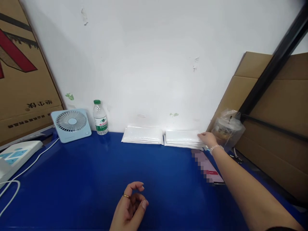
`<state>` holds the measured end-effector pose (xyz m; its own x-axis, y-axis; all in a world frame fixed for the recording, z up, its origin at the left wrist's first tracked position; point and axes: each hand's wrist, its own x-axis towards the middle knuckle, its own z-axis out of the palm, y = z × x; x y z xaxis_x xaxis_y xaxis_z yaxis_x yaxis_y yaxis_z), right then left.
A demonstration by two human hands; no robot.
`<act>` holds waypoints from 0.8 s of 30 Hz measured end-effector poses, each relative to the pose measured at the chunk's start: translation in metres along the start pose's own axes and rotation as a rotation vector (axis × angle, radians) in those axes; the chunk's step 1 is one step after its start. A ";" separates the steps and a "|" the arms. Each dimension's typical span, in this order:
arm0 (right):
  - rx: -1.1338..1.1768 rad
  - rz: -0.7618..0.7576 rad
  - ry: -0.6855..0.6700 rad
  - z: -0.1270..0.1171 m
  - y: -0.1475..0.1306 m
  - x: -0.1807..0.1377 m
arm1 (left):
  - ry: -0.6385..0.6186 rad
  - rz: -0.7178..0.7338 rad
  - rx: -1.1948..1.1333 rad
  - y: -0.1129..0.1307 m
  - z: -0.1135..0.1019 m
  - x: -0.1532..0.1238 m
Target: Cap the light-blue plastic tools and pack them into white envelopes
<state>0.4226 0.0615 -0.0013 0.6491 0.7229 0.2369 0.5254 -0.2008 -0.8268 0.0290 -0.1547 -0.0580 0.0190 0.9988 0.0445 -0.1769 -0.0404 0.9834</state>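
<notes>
Two stacks of flat white packets lie side by side at the back of the table, against the wall. At the right end of the right stack (183, 136), my right hand (208, 140) has its fingers closed on the edge of the top packet. The thumb is mostly hidden. The left stack (142, 134) has no hand on it. My left hand (131, 207) hovers over the front middle of the table, with fingers loosely curled, tips apart and nothing between them.
On the blue table (84, 186) stand a light-blue fan (72, 123) and a water bottle (100, 119) at the back left. A power strip (16, 160) with white cable lies left. Beside my right forearm are a phone (208, 168) and a bagged cup (226, 128). Cardboard (276, 128) borders the right.
</notes>
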 end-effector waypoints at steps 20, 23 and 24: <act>-0.618 -1.017 -0.472 0.134 -0.116 -0.120 | -0.003 -0.072 -0.153 -0.002 -0.008 0.012; -0.368 -0.863 -0.427 0.113 -0.119 -0.131 | 0.029 -0.169 -0.284 0.003 -0.007 0.021; -0.203 -0.784 -0.463 0.104 -0.119 -0.137 | 0.033 -0.214 -0.347 0.006 -0.007 0.023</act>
<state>0.2138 0.0552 0.0115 -0.1927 0.8839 0.4262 0.8352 0.3757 -0.4016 0.0220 -0.1316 -0.0527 0.0610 0.9843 -0.1656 -0.4937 0.1740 0.8521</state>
